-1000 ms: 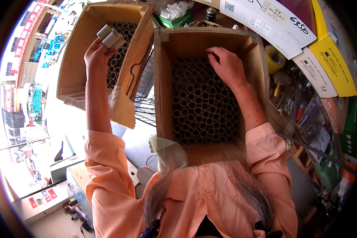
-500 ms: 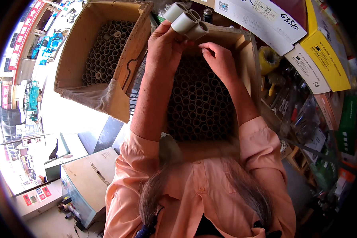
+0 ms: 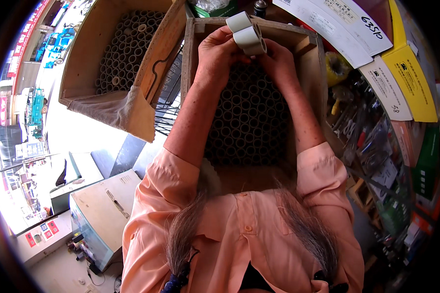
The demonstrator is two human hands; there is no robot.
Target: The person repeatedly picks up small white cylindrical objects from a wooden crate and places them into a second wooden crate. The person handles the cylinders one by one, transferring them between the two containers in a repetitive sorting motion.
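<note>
Fingers of the left hand [image 3: 214,54] grasp a cluster of short pale tubes [image 3: 249,40] above the far end of the near wooden box [image 3: 312,83]; those of the right hand [image 3: 280,59] meet the cluster's lower right side, but I cannot tell whether they grip it, since the tips are partly hidden. Nearest the camera, two long hanks of hair [image 3: 305,219] hang before the salmon shirt [image 3: 239,219]. Both forearms reach across the near box, covering part of the upright tubes [image 3: 249,117] packed inside. These show as dark rings in close rows, while the held ones are smooth, matte cylinders with open round ends. The box walls are rough, scuffed wood. To the left, past a black wire rack [image 3: 166,115], stands the second wooden box [image 3: 83,63], also part-filled with tubes; fuzzy, ragged-edged cloth [image 3: 112,107] drapes over its near edge, and a bent wire [image 3: 156,71] runs along its side. On the right, a shiny yellow roll [image 3: 336,68] and flat white and yellow cartons [image 3: 410,78] crowd close. Farther off at left, blue-green vehicles [image 3: 36,112] stand in glaring daylight.
</note>
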